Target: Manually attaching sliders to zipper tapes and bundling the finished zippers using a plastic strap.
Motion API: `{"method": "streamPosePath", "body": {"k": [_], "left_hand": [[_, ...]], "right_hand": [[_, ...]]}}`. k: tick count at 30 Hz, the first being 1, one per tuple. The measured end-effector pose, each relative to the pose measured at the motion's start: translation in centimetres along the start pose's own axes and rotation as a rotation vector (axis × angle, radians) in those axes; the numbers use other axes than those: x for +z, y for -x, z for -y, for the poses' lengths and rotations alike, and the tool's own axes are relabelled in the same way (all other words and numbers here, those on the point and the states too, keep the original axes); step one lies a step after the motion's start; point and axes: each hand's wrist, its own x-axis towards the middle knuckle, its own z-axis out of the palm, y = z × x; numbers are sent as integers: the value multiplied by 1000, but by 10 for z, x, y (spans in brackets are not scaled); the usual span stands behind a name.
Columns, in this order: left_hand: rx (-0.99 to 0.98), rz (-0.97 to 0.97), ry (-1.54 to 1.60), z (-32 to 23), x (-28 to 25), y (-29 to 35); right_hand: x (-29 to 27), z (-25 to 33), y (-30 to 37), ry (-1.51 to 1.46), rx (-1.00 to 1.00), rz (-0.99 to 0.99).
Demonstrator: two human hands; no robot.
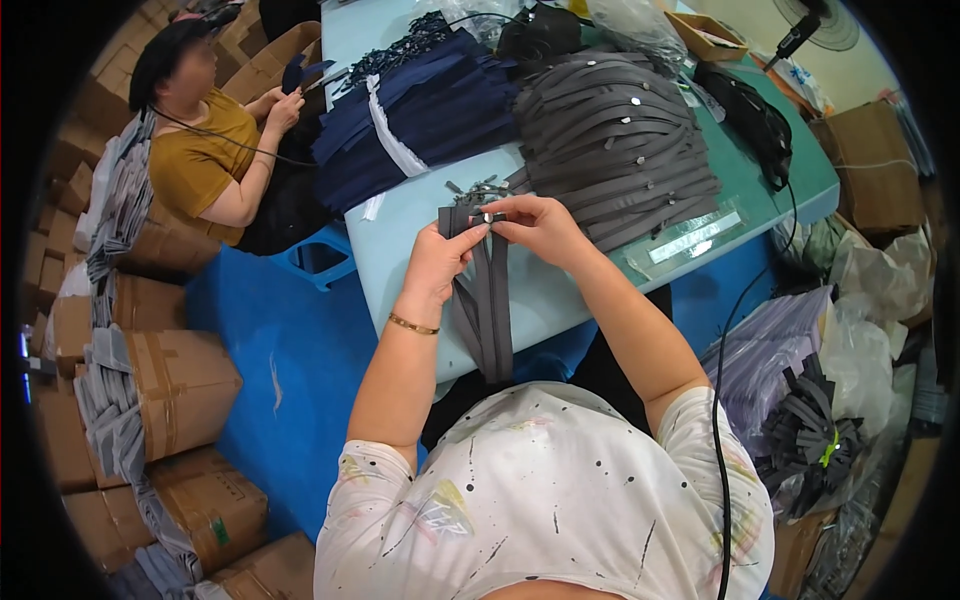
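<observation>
Left hand: thumb and fingers pinch the upper end of a grey zipper strip. Right hand: thumb and forefinger meet closely at a small metal piece, apparently pinching it.

Grey zipper strip: held above the near part of the pale tabletop, its doubled length hanging toward the wearer's lap.

Stock on the tabletop: grey bundle of like strips, just beyond the right hand; dark blue bundle, farther left, a white band across it; small dark pieces, just beyond the fingertips.

Step in hand, by judgement: fitting or aligning the metal piece at the strip's end. Next move, by judgement: calls for a steady left pinch and a fine, straight push or pull from the right.
</observation>
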Motion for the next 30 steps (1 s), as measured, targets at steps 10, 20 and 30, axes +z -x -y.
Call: {"method": "streamPosePath", "body": {"k": [10,20,30], "left_hand": [[32,-40,-11,3,5,0],[-11,63,-171,-4,9,9],[16,48,-106,2,10,6]], "right_hand": [[-1,1,1,-42,34,-6],[-6,0,2,-130,8,5],[-7,-5,2,30,-167,-5]]}}
